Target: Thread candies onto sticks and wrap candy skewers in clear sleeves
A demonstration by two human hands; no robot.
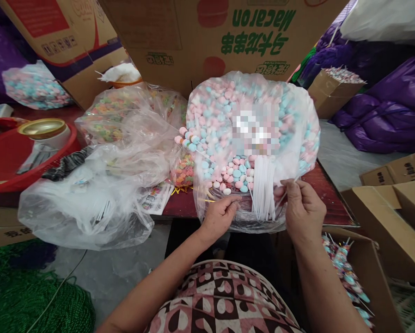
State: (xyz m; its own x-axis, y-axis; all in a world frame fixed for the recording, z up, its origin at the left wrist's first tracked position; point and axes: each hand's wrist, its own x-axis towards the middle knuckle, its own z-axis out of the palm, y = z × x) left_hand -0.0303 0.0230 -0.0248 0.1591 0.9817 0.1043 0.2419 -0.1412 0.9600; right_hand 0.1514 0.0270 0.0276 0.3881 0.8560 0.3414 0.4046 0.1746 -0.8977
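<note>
A large clear plastic bag (306,108) of pink, blue and white egg-shaped marshmallows (237,173) lies open toward me on the table. A bundle of white sticks (263,189) rests in its mouth. My left hand (219,216) is closed at the bag's near edge, left of the bundle; what its fingertips hold is hidden. At the bundle's right side, my right hand (304,208) pinches what looks like a thin white stick (281,200), close to the bag's film. Skewered marshmallows (189,138) lie on the left side of the bag.
Clear bags of colourful candy (106,113) and a crumpled plastic bag (86,203) lie to the left, beside a red basin (9,152). A big carton (193,46) stands behind. Below right is a box (375,277) with packed skewers (349,273).
</note>
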